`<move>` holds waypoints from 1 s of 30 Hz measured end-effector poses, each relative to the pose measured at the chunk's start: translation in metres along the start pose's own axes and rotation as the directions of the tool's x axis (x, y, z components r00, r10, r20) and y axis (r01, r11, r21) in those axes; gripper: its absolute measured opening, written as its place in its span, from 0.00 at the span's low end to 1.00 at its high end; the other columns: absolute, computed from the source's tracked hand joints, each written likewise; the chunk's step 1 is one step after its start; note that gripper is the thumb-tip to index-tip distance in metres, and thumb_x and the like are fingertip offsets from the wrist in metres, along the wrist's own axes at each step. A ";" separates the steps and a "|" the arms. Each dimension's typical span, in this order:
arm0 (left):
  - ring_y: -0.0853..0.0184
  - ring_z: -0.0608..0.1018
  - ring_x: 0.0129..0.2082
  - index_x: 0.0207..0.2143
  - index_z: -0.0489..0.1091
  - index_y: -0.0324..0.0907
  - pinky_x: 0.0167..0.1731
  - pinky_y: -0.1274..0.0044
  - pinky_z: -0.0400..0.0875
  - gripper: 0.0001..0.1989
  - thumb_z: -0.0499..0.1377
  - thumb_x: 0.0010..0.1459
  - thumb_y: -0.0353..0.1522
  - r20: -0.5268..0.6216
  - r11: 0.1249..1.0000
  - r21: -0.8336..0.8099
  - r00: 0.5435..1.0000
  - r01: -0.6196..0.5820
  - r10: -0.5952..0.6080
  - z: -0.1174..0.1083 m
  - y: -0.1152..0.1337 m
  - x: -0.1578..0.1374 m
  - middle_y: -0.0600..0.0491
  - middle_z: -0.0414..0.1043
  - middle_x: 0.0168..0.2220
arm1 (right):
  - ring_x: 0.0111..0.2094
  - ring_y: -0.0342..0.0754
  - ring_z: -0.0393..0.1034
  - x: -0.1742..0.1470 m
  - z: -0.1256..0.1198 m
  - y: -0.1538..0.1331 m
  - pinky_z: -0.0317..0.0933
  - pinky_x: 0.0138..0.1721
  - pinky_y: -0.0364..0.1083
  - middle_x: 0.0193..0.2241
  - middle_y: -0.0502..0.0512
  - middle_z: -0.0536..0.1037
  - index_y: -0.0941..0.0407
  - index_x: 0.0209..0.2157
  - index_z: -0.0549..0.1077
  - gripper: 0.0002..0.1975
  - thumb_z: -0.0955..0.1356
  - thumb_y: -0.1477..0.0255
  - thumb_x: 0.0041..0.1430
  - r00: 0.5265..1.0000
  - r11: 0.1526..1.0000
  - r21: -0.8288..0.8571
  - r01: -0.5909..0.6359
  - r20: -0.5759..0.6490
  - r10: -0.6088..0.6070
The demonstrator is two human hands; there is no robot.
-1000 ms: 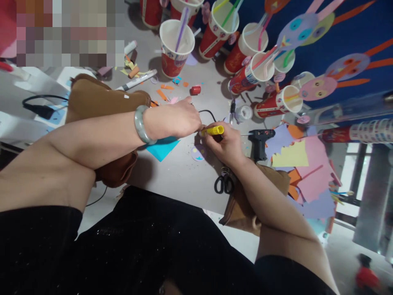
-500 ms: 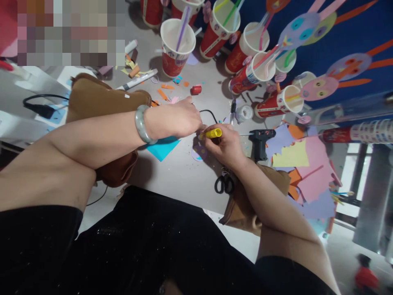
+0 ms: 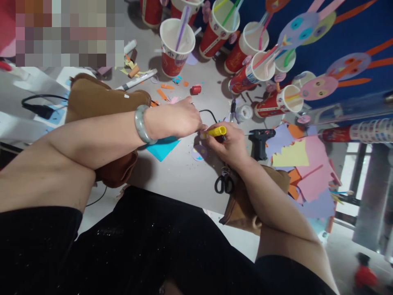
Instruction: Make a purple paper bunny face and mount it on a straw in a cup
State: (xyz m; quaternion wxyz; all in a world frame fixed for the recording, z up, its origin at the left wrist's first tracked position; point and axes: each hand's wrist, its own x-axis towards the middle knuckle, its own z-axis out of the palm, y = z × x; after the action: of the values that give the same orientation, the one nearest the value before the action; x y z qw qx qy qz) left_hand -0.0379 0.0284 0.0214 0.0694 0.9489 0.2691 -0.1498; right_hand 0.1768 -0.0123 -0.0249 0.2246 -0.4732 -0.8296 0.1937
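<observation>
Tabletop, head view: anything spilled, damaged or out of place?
Orange paper scraps lie scattered beyond the left hand, looking like litter, and the yellow sheet atop the colored-paper pile has a ragged edge. No liquid spill shows.

Table with smooth, flat grey top [image 3: 184, 180]; deep-blue flat wall or panel [image 3: 370, 28], beyond the table's far right; pale grey floor [image 3: 336, 250], below and right of the table; broad grey upright [image 3: 373, 205], right of the table; soft shadows across the table.
</observation>
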 end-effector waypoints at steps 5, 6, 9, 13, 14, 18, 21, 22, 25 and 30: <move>0.58 0.76 0.42 0.57 0.75 0.40 0.51 0.62 0.62 0.23 0.47 0.67 0.22 0.035 0.999 -0.038 0.999 0.005 -0.003 0.002 -0.001 0.000 0.45 0.80 0.42 | 0.31 0.50 0.74 0.000 -0.001 0.002 0.67 0.44 0.53 0.29 0.51 0.81 0.50 0.32 0.74 0.03 0.69 0.68 0.60 1.000 1.000 0.015 0.010 0.008 -0.011; 0.59 0.76 0.43 0.58 0.74 0.40 0.52 0.62 0.61 0.22 0.48 0.67 0.23 0.025 0.998 -0.064 1.000 0.000 0.001 0.003 -0.001 0.000 0.45 0.80 0.41 | 0.31 0.50 0.74 0.000 -0.001 0.002 0.66 0.45 0.53 0.28 0.50 0.81 0.50 0.32 0.74 0.03 0.70 0.68 0.60 0.999 1.000 0.019 0.021 0.027 -0.021; 0.60 0.73 0.45 0.58 0.73 0.37 0.55 0.62 0.59 0.19 0.52 0.70 0.29 -0.016 0.992 -0.125 1.000 0.009 -0.011 0.005 -0.001 0.000 0.47 0.80 0.38 | 0.30 0.49 0.73 0.001 -0.002 0.002 0.66 0.44 0.53 0.28 0.50 0.81 0.50 0.32 0.74 0.03 0.70 0.68 0.60 1.000 1.000 0.014 0.019 0.012 -0.020; 0.57 0.77 0.44 0.56 0.76 0.39 0.52 0.61 0.62 0.22 0.48 0.67 0.24 -0.012 0.997 -0.081 1.000 -0.002 0.001 0.008 -0.003 0.002 0.44 0.80 0.41 | 0.30 0.50 0.74 0.001 -0.002 0.001 0.66 0.44 0.53 0.29 0.51 0.81 0.50 0.33 0.74 0.02 0.69 0.68 0.60 1.000 1.000 0.018 0.005 -0.013 -0.005; 0.56 0.78 0.43 0.56 0.76 0.41 0.51 0.60 0.63 0.23 0.48 0.67 0.23 -0.023 0.997 -0.073 1.000 -0.011 0.009 0.010 -0.004 0.003 0.44 0.80 0.41 | 0.30 0.50 0.74 0.001 -0.002 0.001 0.66 0.44 0.54 0.28 0.50 0.81 0.50 0.33 0.74 0.02 0.70 0.68 0.60 1.000 1.000 0.023 0.016 0.003 -0.016; 0.58 0.77 0.42 0.56 0.75 0.44 0.52 0.61 0.63 0.20 0.50 0.68 0.27 -0.063 0.998 -0.064 0.998 -0.007 0.003 0.018 -0.006 0.006 0.48 0.80 0.36 | 0.30 0.50 0.73 0.000 -0.007 0.004 0.67 0.43 0.53 0.27 0.50 0.80 0.50 0.32 0.74 0.03 0.70 0.67 0.59 1.000 1.000 0.007 0.007 -0.020 -0.007; 0.57 0.77 0.42 0.57 0.75 0.45 0.51 0.61 0.63 0.22 0.48 0.68 0.25 -0.059 0.999 -0.048 0.998 -0.006 0.003 0.018 -0.006 0.006 0.46 0.80 0.38 | 0.32 0.52 0.74 0.000 -0.010 0.008 0.68 0.43 0.54 0.29 0.52 0.80 0.50 0.34 0.74 0.03 0.71 0.67 0.59 0.997 1.000 -0.002 -0.021 -0.073 0.021; 0.57 0.78 0.42 0.58 0.75 0.45 0.50 0.61 0.64 0.23 0.48 0.68 0.25 -0.050 0.999 -0.045 0.999 -0.005 0.003 0.017 -0.005 0.006 0.45 0.80 0.39 | 0.32 0.52 0.74 0.000 -0.010 0.008 0.68 0.43 0.54 0.29 0.52 0.80 0.50 0.34 0.74 0.03 0.71 0.67 0.59 0.997 1.000 0.003 -0.020 -0.079 0.020; 0.55 0.79 0.45 0.62 0.71 0.44 0.50 0.63 0.65 0.25 0.50 0.66 0.24 -0.005 0.999 -0.044 1.000 -0.002 0.002 0.008 -0.004 0.005 0.45 0.80 0.41 | 0.31 0.50 0.73 -0.002 -0.009 0.008 0.68 0.42 0.53 0.28 0.51 0.79 0.50 0.34 0.74 0.04 0.71 0.65 0.60 0.997 0.999 0.028 -0.022 -0.075 0.024; 0.55 0.80 0.44 0.62 0.72 0.45 0.48 0.65 0.67 0.30 0.55 0.58 0.21 0.073 0.993 -0.115 0.997 0.007 0.001 -0.006 -0.004 0.006 0.47 0.82 0.43 | 0.33 0.51 0.74 -0.008 -0.004 0.000 0.67 0.41 0.53 0.29 0.52 0.80 0.50 0.33 0.74 0.06 0.70 0.63 0.62 0.998 0.998 0.049 -0.039 -0.056 0.042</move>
State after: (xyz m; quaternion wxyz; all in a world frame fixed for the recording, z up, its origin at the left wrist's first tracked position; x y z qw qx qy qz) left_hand -0.0342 0.0358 0.0249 0.1333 0.9368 0.2760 -0.1686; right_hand 0.1826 -0.0185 -0.0235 0.2554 -0.4898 -0.8081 0.2045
